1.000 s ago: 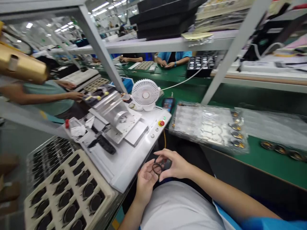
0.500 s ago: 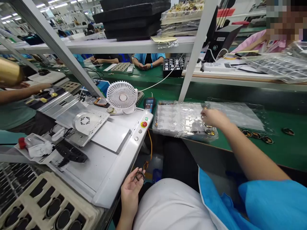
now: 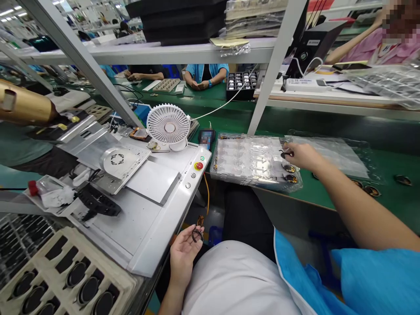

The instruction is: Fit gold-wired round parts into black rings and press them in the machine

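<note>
Dark ring (image 3: pixel 197 236) at lower centre, clear tray (image 3: pixel 244 178) right of centre, right hand (image 3: pixel 306 156) over its right end, fingertips pinched on a dark curved piece (image 3: pixel 286 154), more visible than before, left hand (image 3: pixel 183 247) half-curled, holding the ring.

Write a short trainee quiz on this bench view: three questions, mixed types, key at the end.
1. The left hand holds: (a) a screwdriver (b) a dark ring (c) a coiled cable
2. True or false: the right hand is at the right-hand end of the clear plastic tray.
3. Fill in: the red button on the machine has a ____ surround.
Key: 1 b; 2 true; 3 yellow
</note>
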`<move>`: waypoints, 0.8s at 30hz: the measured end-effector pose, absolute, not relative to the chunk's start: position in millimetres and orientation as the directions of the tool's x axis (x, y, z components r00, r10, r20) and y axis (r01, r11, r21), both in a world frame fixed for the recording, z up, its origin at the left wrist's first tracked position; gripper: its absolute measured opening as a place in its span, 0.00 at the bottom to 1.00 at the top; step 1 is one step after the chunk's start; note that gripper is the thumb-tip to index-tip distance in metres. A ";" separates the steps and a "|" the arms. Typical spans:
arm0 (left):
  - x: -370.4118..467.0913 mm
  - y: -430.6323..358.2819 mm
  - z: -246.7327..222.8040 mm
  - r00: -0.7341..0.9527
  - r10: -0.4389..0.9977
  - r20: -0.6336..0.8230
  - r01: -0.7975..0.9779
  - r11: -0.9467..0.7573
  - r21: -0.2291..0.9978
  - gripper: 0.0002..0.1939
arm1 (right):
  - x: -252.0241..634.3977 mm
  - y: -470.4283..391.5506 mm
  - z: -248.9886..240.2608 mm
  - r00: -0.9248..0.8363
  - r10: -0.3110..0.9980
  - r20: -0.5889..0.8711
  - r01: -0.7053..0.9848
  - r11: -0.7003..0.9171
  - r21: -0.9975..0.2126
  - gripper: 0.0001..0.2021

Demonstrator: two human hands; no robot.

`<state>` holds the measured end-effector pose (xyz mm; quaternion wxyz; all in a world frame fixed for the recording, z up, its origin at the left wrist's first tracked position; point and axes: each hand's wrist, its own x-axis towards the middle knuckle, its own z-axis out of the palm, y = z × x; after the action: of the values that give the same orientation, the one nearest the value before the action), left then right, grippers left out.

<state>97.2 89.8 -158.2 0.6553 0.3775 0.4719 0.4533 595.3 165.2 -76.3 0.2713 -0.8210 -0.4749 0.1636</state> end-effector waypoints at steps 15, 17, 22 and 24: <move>92.2 96.4 -116.5 0.400 0.905 -0.144 -0.277 0.269 0.922 0.50 | 287.5 144.0 -108.5 -0.235 0.949 0.210 0.085 0.235 -0.968 0.14; 84.2 93.0 -118.5 0.402 0.901 -0.164 -0.294 0.297 0.908 0.53 | 287.3 147.3 -110.8 -0.273 0.907 0.320 0.156 0.370 -0.916 0.12; 78.6 84.9 -121.6 0.345 0.924 -0.167 -0.402 0.306 0.863 0.52 | 285.5 148.4 -114.6 -0.334 0.838 0.431 0.153 0.499 -0.853 0.10; 78.4 83.7 -121.7 0.331 0.924 -0.191 -0.420 0.326 0.847 0.51 | 284.8 148.0 -113.0 -0.379 0.814 0.440 0.178 0.531 -0.828 0.10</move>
<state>78.4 83.7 -121.7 0.7336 0.3567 0.3530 0.4582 284.8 148.0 -113.0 0.4488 -0.3302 -0.7511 0.3542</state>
